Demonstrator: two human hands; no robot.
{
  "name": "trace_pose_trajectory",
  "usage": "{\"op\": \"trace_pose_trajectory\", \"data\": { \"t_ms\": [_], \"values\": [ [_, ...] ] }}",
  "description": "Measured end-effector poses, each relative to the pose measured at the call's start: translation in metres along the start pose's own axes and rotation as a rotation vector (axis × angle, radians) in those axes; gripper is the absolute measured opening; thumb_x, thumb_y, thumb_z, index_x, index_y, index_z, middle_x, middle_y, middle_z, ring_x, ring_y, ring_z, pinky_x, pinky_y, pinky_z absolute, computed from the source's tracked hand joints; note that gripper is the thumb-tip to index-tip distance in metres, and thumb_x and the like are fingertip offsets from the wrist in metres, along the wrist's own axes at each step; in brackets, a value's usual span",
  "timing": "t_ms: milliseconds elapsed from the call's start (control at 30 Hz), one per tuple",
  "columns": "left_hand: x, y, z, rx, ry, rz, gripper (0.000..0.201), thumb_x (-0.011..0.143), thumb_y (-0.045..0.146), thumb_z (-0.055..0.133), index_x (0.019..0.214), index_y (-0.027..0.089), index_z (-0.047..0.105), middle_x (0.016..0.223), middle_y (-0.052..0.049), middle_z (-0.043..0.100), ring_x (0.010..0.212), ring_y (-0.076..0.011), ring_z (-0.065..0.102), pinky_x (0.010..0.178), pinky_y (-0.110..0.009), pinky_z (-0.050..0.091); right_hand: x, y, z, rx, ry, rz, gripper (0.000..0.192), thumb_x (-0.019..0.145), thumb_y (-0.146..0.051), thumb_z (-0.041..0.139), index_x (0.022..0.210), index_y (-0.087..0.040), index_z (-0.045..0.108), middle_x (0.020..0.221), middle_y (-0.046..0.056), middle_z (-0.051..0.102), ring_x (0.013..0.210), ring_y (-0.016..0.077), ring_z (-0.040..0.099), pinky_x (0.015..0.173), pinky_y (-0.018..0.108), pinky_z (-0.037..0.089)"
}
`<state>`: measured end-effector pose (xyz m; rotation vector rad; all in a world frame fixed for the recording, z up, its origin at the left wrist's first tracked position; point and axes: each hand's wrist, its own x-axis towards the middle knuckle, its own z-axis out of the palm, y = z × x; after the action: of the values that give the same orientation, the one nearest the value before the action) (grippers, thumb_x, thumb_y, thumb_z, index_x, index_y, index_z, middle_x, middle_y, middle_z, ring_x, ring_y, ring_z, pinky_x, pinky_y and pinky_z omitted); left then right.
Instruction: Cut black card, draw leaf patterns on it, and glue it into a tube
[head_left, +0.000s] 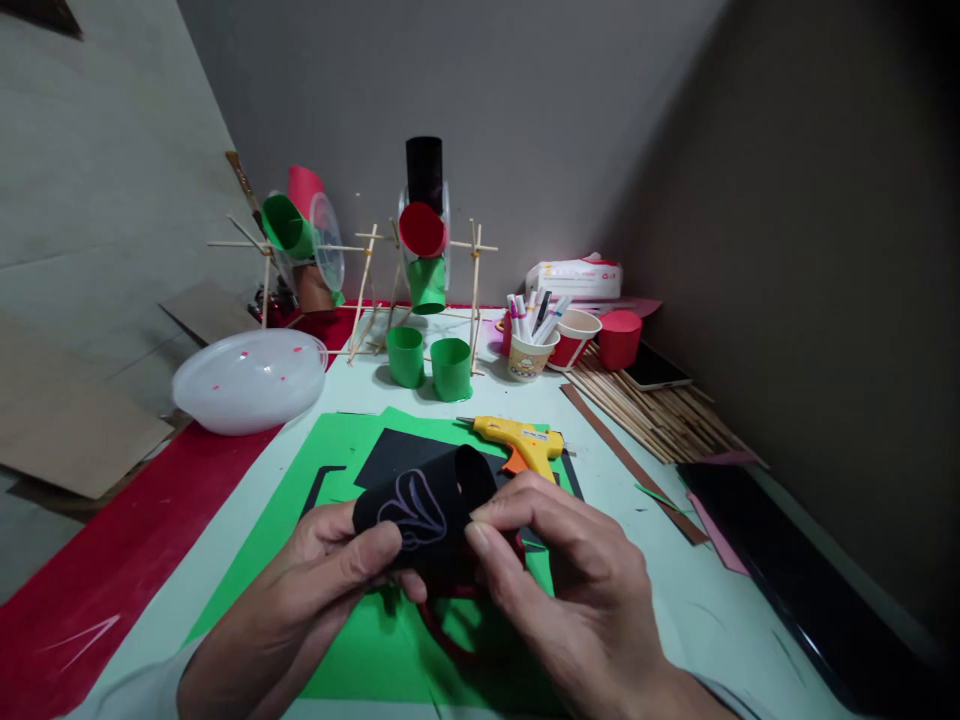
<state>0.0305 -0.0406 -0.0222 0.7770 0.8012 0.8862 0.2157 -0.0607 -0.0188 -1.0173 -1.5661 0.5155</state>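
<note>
A black paper tube (420, 505) with a light leaf-like drawing on its side is held up between both hands. My left hand (322, 575) is closed around its left end, thumb pressed below the drawing. At the tube's right rim, my right hand (570, 560) pinches the edge between thumb and fingertips. Beneath the hands lie green paper sheets (255, 580) and a black paper piece (390, 455). Red scissor-like handles (450, 630) show partly under the tube; the rest is hidden. A yellow glue gun (517, 437) with an orange trigger rests just behind the right hand.
Two green paper cups (451, 368) stand behind the glue gun. Stick frames carry wheels with coloured tubes (422, 230) at the back. A cup of markers (529, 355), a red cylinder (619, 340) and wooden sticks (660, 400) are at right; a plastic lid-like bowl (251, 380) at left.
</note>
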Motion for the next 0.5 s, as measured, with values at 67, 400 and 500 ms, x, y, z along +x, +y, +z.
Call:
{"op": "trace_pose_trajectory", "data": {
  "t_ms": [67, 400, 500],
  "values": [
    [-0.0007, 0.0010, 0.0003, 0.000, -0.044, 0.011, 0.010, 0.077, 0.029, 0.082, 0.079, 0.019, 0.082, 0.076, -0.004, 0.078, 0.076, -0.0145, 0.071, 0.073, -0.018, 0.057, -0.0009, 0.0004, -0.0001, 0.021, -0.010, 0.023, 0.016, 0.089, -0.016, 0.065, 0.073, -0.018, 0.068, 0.062, 0.000, 0.064, 0.055, 0.0125, 0.060, 0.052, 0.025, 0.047],
    [0.0003, -0.0016, -0.0020, -0.211, -0.068, -0.070, 0.019, 0.084, 0.027, 0.076, 0.101, 0.020, 0.080, 0.106, -0.009, 0.079, 0.094, -0.0246, 0.075, 0.085, -0.033, 0.062, -0.0015, 0.0046, 0.0019, 0.102, -0.130, 0.060, 0.009, 0.088, -0.022, 0.071, 0.080, -0.018, 0.074, 0.070, 0.001, 0.068, 0.056, 0.0117, 0.057, 0.053, 0.023, 0.047],
    [0.0044, -0.0009, -0.0017, -0.284, -0.038, -0.083, 0.020, 0.086, 0.028, 0.073, 0.101, 0.016, 0.080, 0.108, -0.012, 0.078, 0.101, -0.0276, 0.073, 0.088, -0.036, 0.062, -0.0009, 0.0050, 0.0022, 0.120, -0.143, 0.074, 0.010, 0.088, -0.022, 0.071, 0.079, -0.018, 0.074, 0.069, 0.002, 0.068, 0.058, 0.0123, 0.058, 0.055, 0.023, 0.047]
  ]
}}
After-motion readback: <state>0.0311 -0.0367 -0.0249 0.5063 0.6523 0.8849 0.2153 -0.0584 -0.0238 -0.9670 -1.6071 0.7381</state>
